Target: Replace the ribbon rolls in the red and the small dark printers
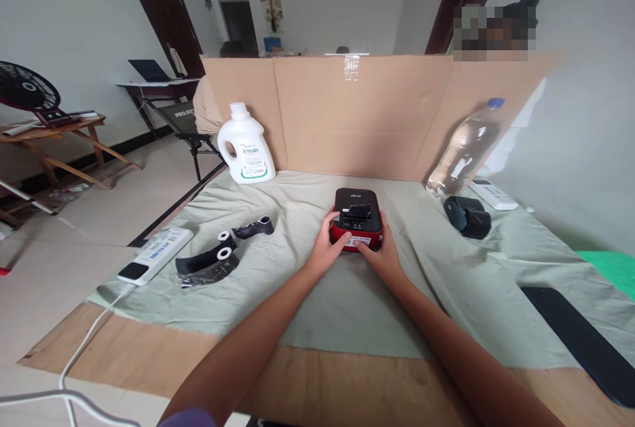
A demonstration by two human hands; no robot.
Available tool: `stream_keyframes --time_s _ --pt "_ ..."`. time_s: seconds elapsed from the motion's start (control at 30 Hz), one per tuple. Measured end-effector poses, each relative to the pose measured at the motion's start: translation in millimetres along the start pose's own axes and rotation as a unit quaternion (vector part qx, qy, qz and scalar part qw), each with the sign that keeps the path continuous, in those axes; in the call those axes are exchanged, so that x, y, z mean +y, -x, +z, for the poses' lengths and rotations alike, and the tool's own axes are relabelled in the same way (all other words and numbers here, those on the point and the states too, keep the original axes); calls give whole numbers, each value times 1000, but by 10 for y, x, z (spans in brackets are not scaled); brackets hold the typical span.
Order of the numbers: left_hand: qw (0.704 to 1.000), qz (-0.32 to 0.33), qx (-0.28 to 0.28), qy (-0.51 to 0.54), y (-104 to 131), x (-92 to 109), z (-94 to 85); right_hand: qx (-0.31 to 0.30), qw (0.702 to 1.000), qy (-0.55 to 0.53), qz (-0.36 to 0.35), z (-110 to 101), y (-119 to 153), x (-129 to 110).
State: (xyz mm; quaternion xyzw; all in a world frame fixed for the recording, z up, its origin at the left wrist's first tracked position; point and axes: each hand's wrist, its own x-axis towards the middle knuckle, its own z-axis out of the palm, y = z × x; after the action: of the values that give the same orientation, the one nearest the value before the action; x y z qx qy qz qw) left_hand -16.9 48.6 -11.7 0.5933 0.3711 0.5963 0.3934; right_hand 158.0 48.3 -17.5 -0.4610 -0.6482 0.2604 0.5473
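Observation:
A small black-and-red box-shaped device, which looks like a label printer [358, 199], sits on the cloth in the middle of the table. A strip of shiny black film [359, 211] lies across its top. My left hand [327, 242] wraps its left side, with the thumb at the red front. On the other side, my right hand [385, 252] grips it the same way, thumb close to the white label on the front. The fingertips behind the sides are partly hidden. Left of my hands lie several black film rolls [211, 260] with white cores, partly unwound.
A white power strip [155, 256] with a cable lies at left. Behind stand a white detergent bottle [249, 149], a cardboard screen [357, 123] and a clear bottle with a blue cap [466, 149]. At right are a black device [467, 217] and a long dark flat object [578, 341].

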Motion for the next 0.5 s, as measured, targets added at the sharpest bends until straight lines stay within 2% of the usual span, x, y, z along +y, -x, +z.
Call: stream_keyframes --time_s 0.3,0.5 --pt "1000 -9 -15 20 -23 -4 -4 7 1000 24 -3 -13 -6 -61" --pt "997 5 -42 -57 -59 13 -129 1 1000 6 -9 2 -27 -49"
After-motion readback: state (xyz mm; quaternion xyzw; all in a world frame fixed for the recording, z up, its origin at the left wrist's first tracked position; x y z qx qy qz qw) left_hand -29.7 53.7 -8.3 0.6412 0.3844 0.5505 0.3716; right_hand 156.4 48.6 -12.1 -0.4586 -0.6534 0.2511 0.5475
